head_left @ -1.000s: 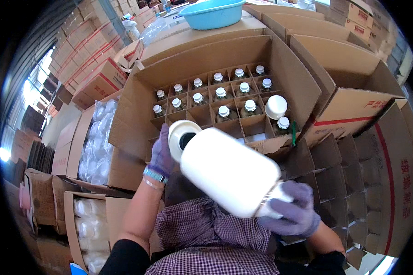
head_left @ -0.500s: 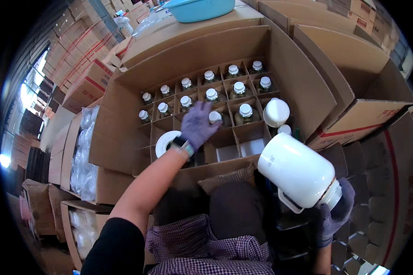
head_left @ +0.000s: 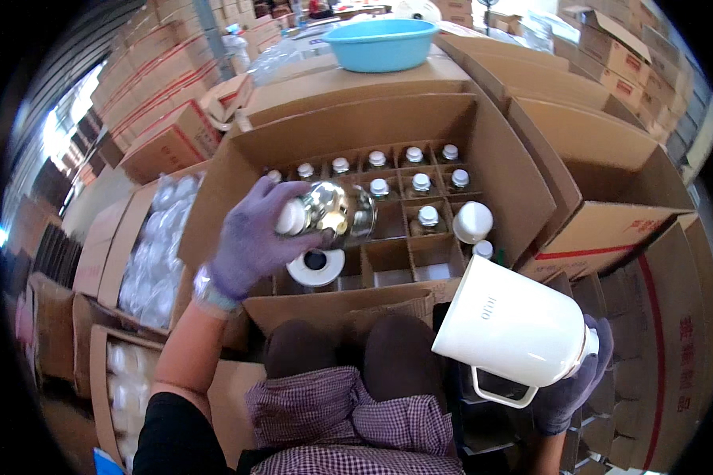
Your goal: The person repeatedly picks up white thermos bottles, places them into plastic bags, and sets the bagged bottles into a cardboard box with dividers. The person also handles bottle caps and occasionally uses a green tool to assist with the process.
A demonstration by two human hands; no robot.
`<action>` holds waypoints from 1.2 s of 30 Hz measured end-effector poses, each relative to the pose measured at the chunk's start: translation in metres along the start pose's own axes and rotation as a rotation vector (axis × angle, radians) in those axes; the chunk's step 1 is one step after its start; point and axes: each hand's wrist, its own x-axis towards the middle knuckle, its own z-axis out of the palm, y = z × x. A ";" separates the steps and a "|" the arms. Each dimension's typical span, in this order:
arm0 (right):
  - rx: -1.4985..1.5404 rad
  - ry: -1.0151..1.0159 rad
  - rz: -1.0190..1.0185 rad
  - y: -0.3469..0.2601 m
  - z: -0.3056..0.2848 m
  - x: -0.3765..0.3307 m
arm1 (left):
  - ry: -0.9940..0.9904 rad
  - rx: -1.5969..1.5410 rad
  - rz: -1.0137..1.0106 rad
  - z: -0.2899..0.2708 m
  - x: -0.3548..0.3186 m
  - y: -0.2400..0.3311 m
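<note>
My left hand (head_left: 249, 233), in a purple-grey glove, grips a shiny silvered glass flask liner (head_left: 345, 212) near its white cap. The liner lies on its side in the air above a divided cardboard box (head_left: 356, 127). Several more white-capped liners (head_left: 421, 185) stand in the box's compartments. On my right, my gloved right hand (head_left: 574, 388) holds a white vacuum jug body (head_left: 507, 317) by its narrow end. Its wide end points up and left, with the handle (head_left: 505, 394) underneath. A white ring-shaped part (head_left: 323, 277) and a white rounded piece (head_left: 473, 222) also sit in the box.
A light blue basin (head_left: 382, 47) rests on cardboard behind the box. Open cartons (head_left: 610, 229) stand to the right. At left, a carton holds plastic-wrapped pieces (head_left: 154, 261), with another carton of white items (head_left: 131, 396) nearer me. Stacked boxes (head_left: 166, 71) fill the background.
My left hand has lifted a liner out of its compartment and moved left and toward me with it. The jug stays in my right hand, slightly lower; the whole view has tilted up.
</note>
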 end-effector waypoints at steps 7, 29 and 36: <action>0.210 -0.306 0.122 -0.030 0.053 -0.020 | -0.174 -0.343 -0.152 -0.101 -0.132 0.050; 0.125 -0.767 0.170 -0.078 0.130 -0.102 | 0.065 -1.036 -0.486 0.005 -0.330 0.031; 0.361 -0.893 -0.694 -0.178 0.139 -0.107 | -0.139 -1.773 -0.688 0.004 -0.296 0.051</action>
